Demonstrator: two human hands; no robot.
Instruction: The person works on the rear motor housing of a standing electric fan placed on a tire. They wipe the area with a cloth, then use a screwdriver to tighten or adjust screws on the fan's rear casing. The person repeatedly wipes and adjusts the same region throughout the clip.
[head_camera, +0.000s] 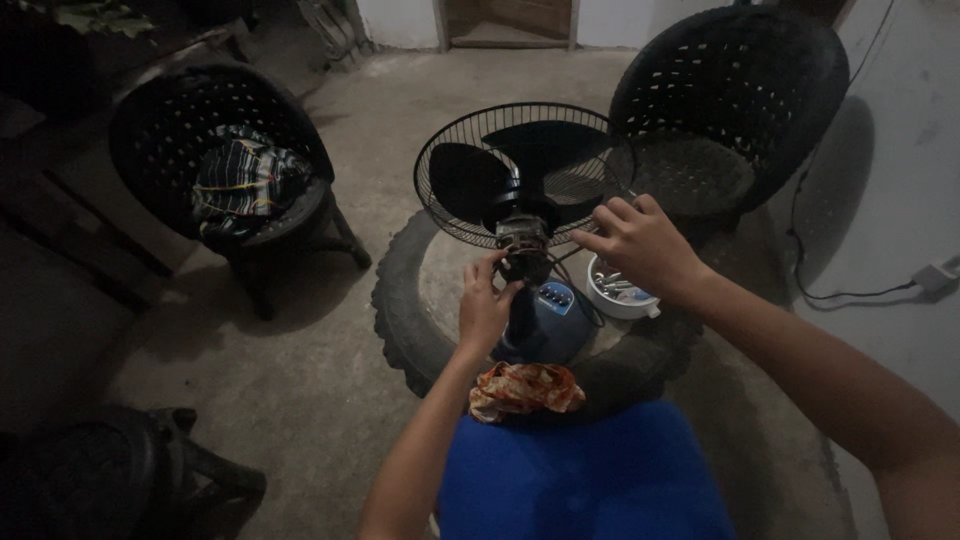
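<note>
In the head view, one fan (525, 185) is standing on one tyre (400, 300) between two chairs. The left hand (483, 305) is pinching its motor (522, 238); the right hand (640, 240) is gripping the grille, fingers curled. One white bowl (620, 292) is sitting beside it.

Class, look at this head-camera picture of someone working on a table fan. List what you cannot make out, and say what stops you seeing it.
- Fan motor, head view: its wiring is too dark and small to trace, and the left hand covers part of it.
- White bowl: contents too small and dim; the right hand overlaps its rim.
- Fan base buttons: too small to tell apart.
- Bottom-left chair: lost in shadow, cut by the edge.
</note>
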